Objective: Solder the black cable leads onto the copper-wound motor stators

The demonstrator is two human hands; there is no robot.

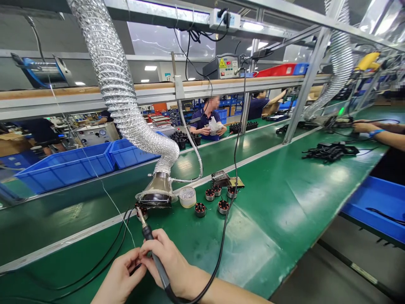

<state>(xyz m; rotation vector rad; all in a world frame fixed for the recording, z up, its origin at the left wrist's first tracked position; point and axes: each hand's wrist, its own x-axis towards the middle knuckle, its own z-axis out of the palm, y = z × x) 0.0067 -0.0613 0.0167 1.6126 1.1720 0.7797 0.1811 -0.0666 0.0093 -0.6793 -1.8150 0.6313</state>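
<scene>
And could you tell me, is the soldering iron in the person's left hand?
No, the soldering iron is held in the right hand.

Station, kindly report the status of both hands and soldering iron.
Right hand holding soldering iron, tip at round part. Left hand at thin wire's lower end, grip unclear. Funnel close beside tip.
</scene>
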